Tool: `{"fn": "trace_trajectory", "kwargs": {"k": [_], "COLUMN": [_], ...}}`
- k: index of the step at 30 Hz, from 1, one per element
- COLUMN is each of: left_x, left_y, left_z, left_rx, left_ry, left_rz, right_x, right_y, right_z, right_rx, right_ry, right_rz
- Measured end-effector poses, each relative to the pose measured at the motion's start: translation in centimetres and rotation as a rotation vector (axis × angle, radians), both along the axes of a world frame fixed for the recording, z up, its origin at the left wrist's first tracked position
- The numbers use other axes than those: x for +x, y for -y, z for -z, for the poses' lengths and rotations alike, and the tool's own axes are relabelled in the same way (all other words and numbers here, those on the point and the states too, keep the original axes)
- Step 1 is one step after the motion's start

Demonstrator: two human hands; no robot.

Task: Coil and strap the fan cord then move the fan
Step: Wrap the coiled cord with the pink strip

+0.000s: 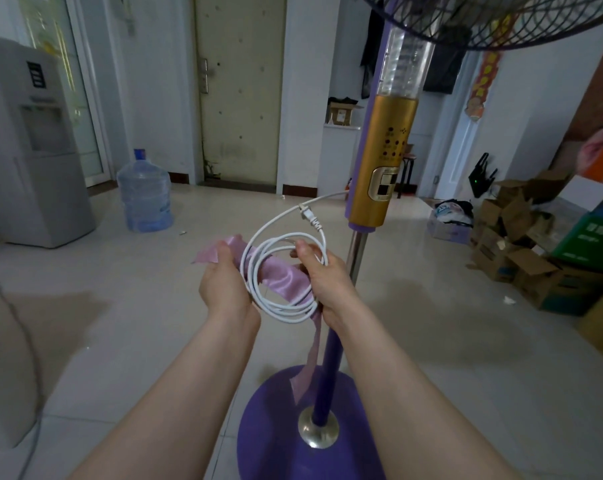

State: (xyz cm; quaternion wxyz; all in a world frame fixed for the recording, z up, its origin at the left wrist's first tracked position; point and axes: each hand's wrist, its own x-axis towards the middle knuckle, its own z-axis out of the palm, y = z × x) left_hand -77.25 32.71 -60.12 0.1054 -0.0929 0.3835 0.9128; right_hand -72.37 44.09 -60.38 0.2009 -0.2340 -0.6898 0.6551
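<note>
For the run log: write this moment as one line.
stage: strapping cord | left hand: grip on pink ribbon end | right hand: holds coiled white cord | plug: loose | fan: not moved

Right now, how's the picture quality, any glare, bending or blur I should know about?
Head view: wide-angle bending curves the door frames and walls at the edges; the glossy floor tiles show soft window glare; the white fan cord, pink ribbon, left hand and right hand are fairly sharp; the cardboard boxes at right look softer and dimmer.
</note>
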Motion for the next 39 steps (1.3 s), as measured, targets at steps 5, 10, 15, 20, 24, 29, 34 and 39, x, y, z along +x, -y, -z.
{"fn": "trace_trajectory", "kwargs": {"k": [5,10,15,20,24,29,34,39], "left_x": [1.2,1.1,-0.3,-0.1,0.6,0.6,0.0,-0.6], "left_y": [-0.2,-0.2,1.6,1.8,0.2,-0.6,-0.8,-0.5], "left_z": [2.0,2.4,0.6,-0.1,0.1,1.4,2.5,2.3], "left_rx": [-0.606,-1.013,-1.350,-1.709,-1.815,-1.742,-1.663,-1.619], "left_ry": [-0.622,-0.958,-1.120,-1.099,-1.096,-1.094,-1.107,-1.108], "left_rz": [0.035,0.052,0.344,0.466,0.175,0.072,0.040,-0.012], "right_x": [-0.2,-0.4,-0.3,-1.4,-2.0,-2.0,-1.7,-0.7], "right_y": [0.4,0.7,0.2,0.6,1.2,1.4,1.1,0.0], "right_z": [0.0,0.3,0.7,0.1,0.4,0.4,0.2,0.1], "right_rx": [0.056,-0.064,-0.031,0.040,0.024,0.048,0.066,0.159], "right_ry": [0.027,-0.003,0.044,0.079,0.023,-0.028,-0.036,-0.089], "right_rz": [0.036,0.005,-0.097,-0.026,-0.028,-0.047,-0.116,-0.277]}}
